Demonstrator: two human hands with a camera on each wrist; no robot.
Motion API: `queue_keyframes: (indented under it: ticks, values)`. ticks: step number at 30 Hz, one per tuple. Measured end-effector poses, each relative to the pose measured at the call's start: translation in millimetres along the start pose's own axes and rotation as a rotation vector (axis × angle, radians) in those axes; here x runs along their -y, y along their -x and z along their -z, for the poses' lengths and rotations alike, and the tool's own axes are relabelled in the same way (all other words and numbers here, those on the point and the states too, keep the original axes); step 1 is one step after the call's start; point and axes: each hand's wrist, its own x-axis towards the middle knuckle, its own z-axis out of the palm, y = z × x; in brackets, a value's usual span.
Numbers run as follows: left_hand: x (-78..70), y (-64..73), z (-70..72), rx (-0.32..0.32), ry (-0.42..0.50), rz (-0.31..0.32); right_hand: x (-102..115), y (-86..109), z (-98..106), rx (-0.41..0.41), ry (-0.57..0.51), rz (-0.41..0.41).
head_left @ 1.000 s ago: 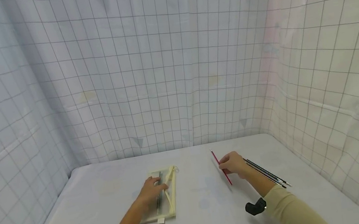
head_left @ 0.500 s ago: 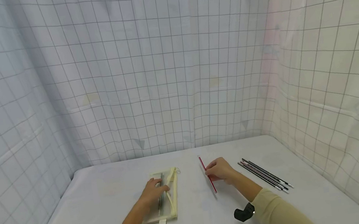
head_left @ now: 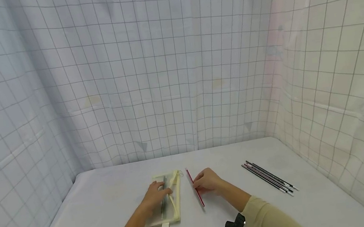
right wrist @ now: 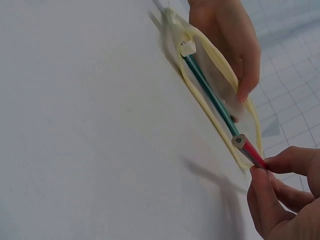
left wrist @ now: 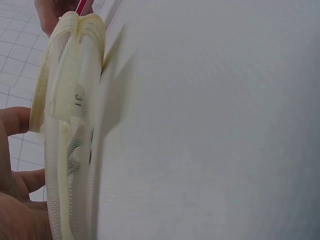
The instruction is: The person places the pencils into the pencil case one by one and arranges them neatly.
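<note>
In the head view, the red pencil is just beside the pale yellow pouch, pinched near its middle by the right hand. It looks light and stiff, so a fingertip pinch should be enough; the smooth barrel might roll or swivel if held too loosely. The left hand holds the pouch on the bench, fingers over its top and thumb by the opening. The loose pencils lie bunched farther right, and their slim barrels would probably slide apart if nudged.

In the left wrist view, the pouch is seen edge-on, with thin, see-through mesh sides and a thicker trim. It appears soft and floppy; the trim seems the firmer place to take hold, since the mesh would likely crumple. The left hand's fingers touch its upper side.

In the right wrist view, the pouch's mouth gapes, with a teal pencil visible within. The right hand's thumb and fingers close narrowly on the red pencil, whose flat, unsharpened end faces the camera. That blunt end could snag on the soft trim; the wood looks sturdy, though a hard drop might crack its core.
</note>
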Motion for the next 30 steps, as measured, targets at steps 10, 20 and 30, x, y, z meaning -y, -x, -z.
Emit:
queue_keyframes:
  ticks: [10, 20, 30]
  values:
    - [-0.9, -3.1, 1.3, -0.015, -0.009, -0.001, 10, -0.5, -35, 0.057, -0.023, 0.017]
    - [-3.2, -3.5, 1.5, -0.004, -0.021, 0.001, 17, -16.5, -58, 0.012, -0.002, 0.054]
    - [-8.6, 0.0, 0.6, -0.022, 0.006, 0.023, 20, -18.8, -76, 0.033, 0.104, 0.107]
